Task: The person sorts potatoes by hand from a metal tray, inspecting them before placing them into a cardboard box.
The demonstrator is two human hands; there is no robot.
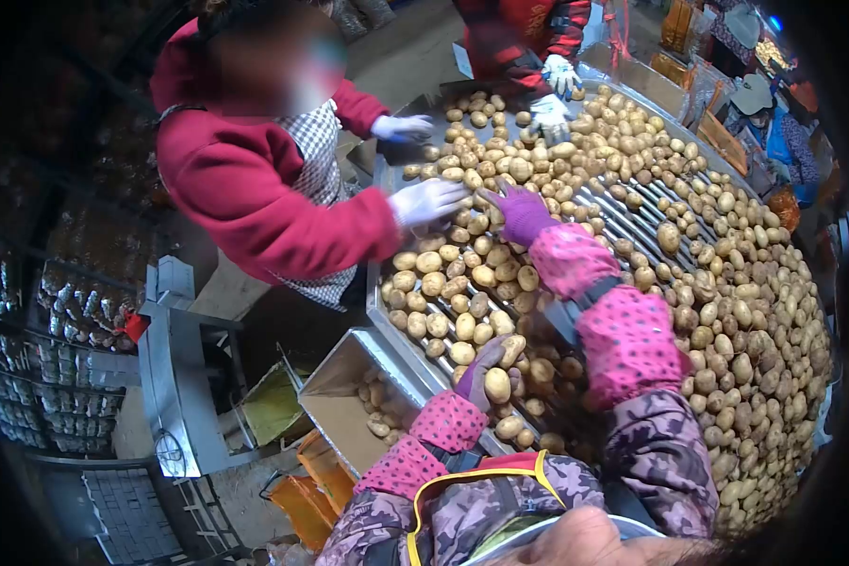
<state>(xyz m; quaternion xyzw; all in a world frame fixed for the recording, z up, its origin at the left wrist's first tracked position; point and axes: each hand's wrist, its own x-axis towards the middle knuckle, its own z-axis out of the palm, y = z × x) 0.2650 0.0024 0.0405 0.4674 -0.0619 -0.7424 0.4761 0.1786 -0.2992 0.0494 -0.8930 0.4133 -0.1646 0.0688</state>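
Note:
My left hand (482, 374), in a purple glove, is closed around a potato (512, 351) near the sorting table's front left edge; another potato (497, 385) sits against its palm side. Reaching far across the rollers, my right hand (522, 213) has its gloved fingers spread and touches the potatoes near the middle. Many potatoes (481, 275) lie on the metal rollers (623, 215) between and around both hands.
A co-worker in a red top (278, 184) stands at the left, white-gloved hands over the table's metal rim (378, 316). Another person's white gloves (550, 115) are at the far side. A box of potatoes (349, 363) adjoins the near left edge. Orange bags (302, 505) stand below it.

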